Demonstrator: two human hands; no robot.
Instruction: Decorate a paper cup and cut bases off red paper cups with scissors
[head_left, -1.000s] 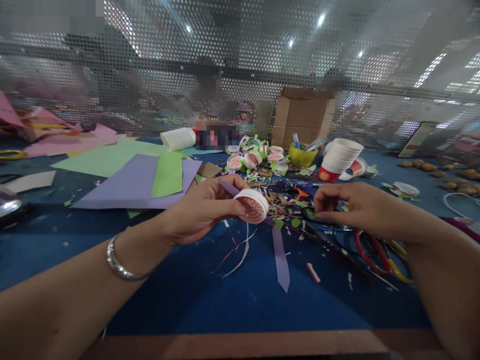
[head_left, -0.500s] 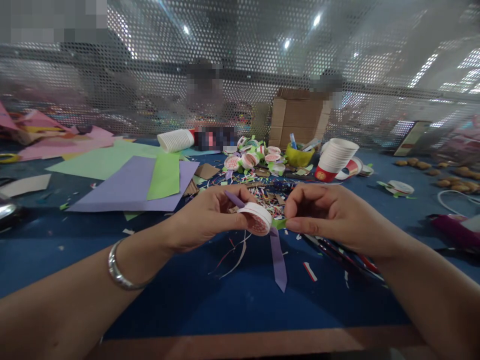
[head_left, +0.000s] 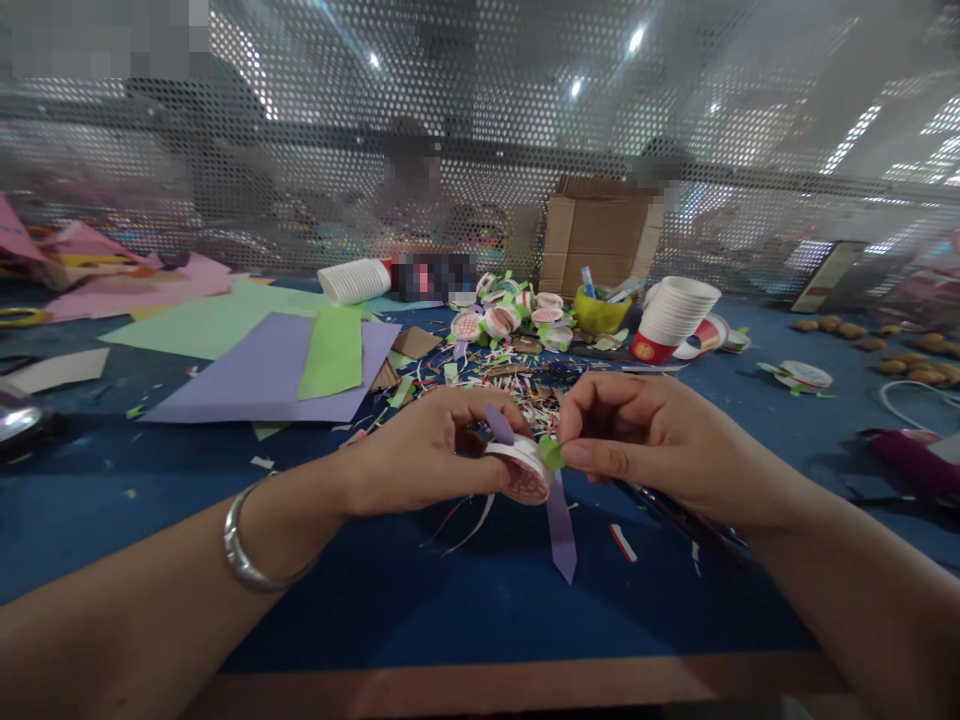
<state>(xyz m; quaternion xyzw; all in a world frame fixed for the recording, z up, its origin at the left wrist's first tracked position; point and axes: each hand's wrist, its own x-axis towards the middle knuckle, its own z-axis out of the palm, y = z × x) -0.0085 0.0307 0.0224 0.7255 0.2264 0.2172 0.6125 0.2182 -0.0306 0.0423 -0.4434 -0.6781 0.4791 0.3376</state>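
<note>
Between thumb and fingers, my left hand (head_left: 435, 445) grips a cut paper-cup base (head_left: 527, 472), tilted so that its red-patterned face shows. A purple paper piece (head_left: 500, 424) sticks up at its upper edge. My right hand (head_left: 637, 435) pinches a green paper piece (head_left: 551, 452) against the right side of the cup base. Below them a pointed purple paper strip (head_left: 561, 530) lies on the blue table; whether its upper end touches the cup base I cannot tell. Thin paper curls (head_left: 472, 525) are under my left hand.
Purple and green paper sheets (head_left: 225, 375) lie left. Behind my hands are paper scraps (head_left: 517, 385) and a pile of finished-looking cup pieces (head_left: 502, 318). A yellow bowl (head_left: 600, 315), stacked paper cups (head_left: 675, 310) and a cardboard box (head_left: 600, 235) stand farther back.
The cup base has tipped and moved slightly down and right in my left hand. The green piece at its right edge now stands more upright, still pinched by my right hand.
</note>
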